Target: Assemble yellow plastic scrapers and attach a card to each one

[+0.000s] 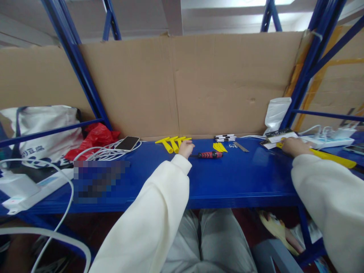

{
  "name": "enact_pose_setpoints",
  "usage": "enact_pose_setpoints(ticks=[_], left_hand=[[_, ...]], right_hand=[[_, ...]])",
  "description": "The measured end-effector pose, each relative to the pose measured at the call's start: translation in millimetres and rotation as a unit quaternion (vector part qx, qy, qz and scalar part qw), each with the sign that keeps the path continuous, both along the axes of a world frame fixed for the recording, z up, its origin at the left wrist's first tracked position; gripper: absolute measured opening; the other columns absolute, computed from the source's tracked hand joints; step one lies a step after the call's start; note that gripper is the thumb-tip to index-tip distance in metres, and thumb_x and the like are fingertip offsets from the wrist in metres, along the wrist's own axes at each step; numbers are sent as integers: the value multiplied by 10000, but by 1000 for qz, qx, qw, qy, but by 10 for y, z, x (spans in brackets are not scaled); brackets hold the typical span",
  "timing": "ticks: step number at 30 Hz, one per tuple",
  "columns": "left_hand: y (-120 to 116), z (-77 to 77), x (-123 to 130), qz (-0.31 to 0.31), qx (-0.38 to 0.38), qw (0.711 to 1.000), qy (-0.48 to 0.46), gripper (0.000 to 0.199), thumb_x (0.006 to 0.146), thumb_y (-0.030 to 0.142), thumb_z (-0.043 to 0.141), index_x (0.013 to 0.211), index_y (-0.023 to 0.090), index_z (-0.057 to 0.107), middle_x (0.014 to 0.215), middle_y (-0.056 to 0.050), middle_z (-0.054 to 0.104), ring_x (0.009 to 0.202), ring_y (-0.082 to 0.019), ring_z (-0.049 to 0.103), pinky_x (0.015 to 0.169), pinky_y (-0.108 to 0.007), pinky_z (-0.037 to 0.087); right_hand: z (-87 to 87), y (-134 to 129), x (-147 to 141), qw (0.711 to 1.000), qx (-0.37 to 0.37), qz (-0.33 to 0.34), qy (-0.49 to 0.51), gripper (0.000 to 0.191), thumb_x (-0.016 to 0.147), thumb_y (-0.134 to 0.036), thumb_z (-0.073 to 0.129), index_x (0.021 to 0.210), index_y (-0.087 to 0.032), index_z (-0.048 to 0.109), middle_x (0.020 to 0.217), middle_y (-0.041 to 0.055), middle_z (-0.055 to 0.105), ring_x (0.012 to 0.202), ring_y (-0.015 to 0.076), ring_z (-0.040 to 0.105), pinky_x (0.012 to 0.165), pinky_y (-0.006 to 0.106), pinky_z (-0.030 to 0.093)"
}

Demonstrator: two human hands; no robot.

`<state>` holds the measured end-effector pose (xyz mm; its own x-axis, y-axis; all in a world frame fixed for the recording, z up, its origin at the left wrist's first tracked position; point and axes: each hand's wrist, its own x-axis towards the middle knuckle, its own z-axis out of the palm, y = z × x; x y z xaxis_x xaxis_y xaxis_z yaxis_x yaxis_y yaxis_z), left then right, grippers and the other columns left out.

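Observation:
My left hand (186, 148) is closed at the back of the blue table, its fingers curled; whatever is inside them is hidden. Just left of it lie several yellow T-shaped plastic handles (164, 144). A red and black screwdriver (210, 155) lies to its right, its shaft pointing toward the hand. My right hand (295, 147) is at the far right, fingers bent over a small yellow piece (280, 145) beside black and white packets (281, 134). A long yellow piece (335, 158) extends from under my right wrist.
Several yellow blades (219, 147), small screws (232, 146), a metal strip (241, 146) and stacked small boxes (225, 138) lie near the cardboard wall (222, 83). Power strips (331, 141), a phone (127, 143), white cables and a red bag (98, 138) occupy the sides.

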<state>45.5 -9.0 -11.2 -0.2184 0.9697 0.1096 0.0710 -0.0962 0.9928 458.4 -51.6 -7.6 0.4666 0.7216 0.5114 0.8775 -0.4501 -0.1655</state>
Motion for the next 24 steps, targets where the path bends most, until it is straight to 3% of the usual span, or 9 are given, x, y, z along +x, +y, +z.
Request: enact_pose_setpoints(ticks=[2, 5, 10, 13, 15, 18, 21, 24], left_hand=[[5, -37, 1, 8, 55, 996, 67, 279, 633, -33, 668, 655, 216, 545, 841, -72, 668, 1022, -263, 656, 964, -377, 495], [-10, -90, -10, 13, 111, 979, 173, 304, 581, -55, 668, 669, 214, 559, 977, -109, 679, 1224, -319, 574, 1119, -427, 374], [-36, -145, -39, 28, 92, 954, 283, 293, 572, 20, 714, 783, 207, 633, 1142, -166, 653, 1349, -421, 459, 1160, -571, 273], [-51, -144, -42, 36, 76, 951, 296, 272, 571, 28, 733, 760, 201, 641, 1159, -177, 642, 1357, -433, 440, 1179, -600, 197], [-67, -132, -38, 43, 78, 951, 297, 256, 588, 36, 739, 766, 200, 656, 1166, -177, 644, 1351, -422, 446, 1185, -593, 184], [-98, -100, -33, 57, 82, 936, 339, 210, 656, 89, 729, 840, 186, 698, 1197, -190, 654, 1317, -408, 482, 1172, -597, 223], [-132, -58, -35, 58, 69, 897, 432, 230, 753, 165, 665, 973, 177, 729, 1241, -181, 663, 1294, -377, 513, 1149, -598, 278], [-163, -23, -35, 38, 36, 845, 531, 297, 832, 217, 573, 1080, 193, 734, 1284, -150, 664, 1307, -348, 517, 1138, -594, 308]], right_hand=[[84, -17, -144, 998, -57, -21, 35, 285, 808, -93, 528, 978, -131, 754, 1200, 298, 638, 1133, 379, 557, 870, 571, 375], [258, -32, -454, 998, -37, 29, 44, 380, 845, -94, 491, 1146, -114, 722, 1277, 276, 612, 1167, 350, 555, 889, 482, 400], [545, 47, -1064, 986, 99, 125, 51, 383, 891, -134, 440, 1160, -89, 708, 1222, 237, 647, 1127, 318, 602, 899, 406, 444], [599, 163, -1388, 962, 186, 189, 60, 344, 877, -132, 448, 1088, -118, 719, 1137, 194, 676, 1065, 285, 633, 939, 395, 460], [529, 249, -1552, 947, 221, 221, 65, 319, 872, -138, 456, 1046, -134, 723, 1086, 180, 688, 1031, 281, 645, 942, 403, 476], [285, 374, -1680, 935, 206, 282, 61, 287, 859, -139, 483, 986, -154, 740, 1040, 163, 713, 1007, 286, 667, 928, 416, 507], [18, 476, -1669, 925, 148, 345, 53, 255, 821, -126, 525, 913, -168, 759, 997, 132, 746, 970, 269, 692, 915, 394, 528], [-125, 532, -1600, 918, 115, 371, 73, 253, 811, -128, 544, 910, -171, 773, 988, 105, 769, 952, 243, 709, 913, 349, 531]])
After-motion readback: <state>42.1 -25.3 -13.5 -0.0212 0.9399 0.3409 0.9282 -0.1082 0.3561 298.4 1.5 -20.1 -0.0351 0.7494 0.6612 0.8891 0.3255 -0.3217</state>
